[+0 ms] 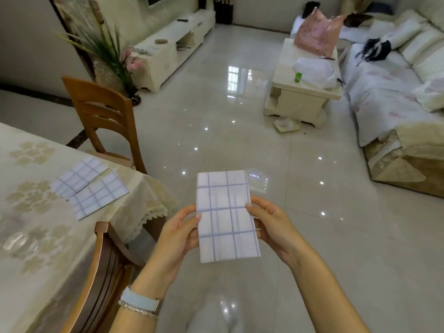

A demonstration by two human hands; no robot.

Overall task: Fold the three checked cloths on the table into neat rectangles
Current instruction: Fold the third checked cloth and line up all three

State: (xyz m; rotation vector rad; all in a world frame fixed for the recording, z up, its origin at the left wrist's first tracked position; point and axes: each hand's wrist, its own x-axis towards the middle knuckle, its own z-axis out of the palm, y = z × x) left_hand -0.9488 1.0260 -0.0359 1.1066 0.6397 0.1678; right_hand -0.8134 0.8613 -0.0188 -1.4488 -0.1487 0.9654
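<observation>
In the lower centre of the head view: a folded checked cloth (227,216), held in the air over the glossy floor (240,131), long axis running up the frame, tilted a little to the right at the near end. Left hand (179,234) clamped on the cloth's left edge, thumb on top and fingers beneath; right hand (270,224) clamped likewise on the right edge, thumb tip just over the border. Both grips about midway along the long sides, so far half and near half free. Edges lying flush, corners squared: already a neat rectangle by the look of it.

At the left of the frame: the dining table (28,260) under a pale patterned tablecloth, with two other folded checked cloths (90,186) lying flat and overlapping near its right edge. Judged from this, two done and the third all but done, only needing to be set down.

Table to the left of the held cloth, so the left hand the nearer one for the placing. Between cloth and table: the back of a wooden chair (103,260) at lower left, a likely snag on a low sweep. Bare tablecloth available nearer than the two cloths. A second wooden chair (103,116) beyond the table corner, well clear.
</observation>
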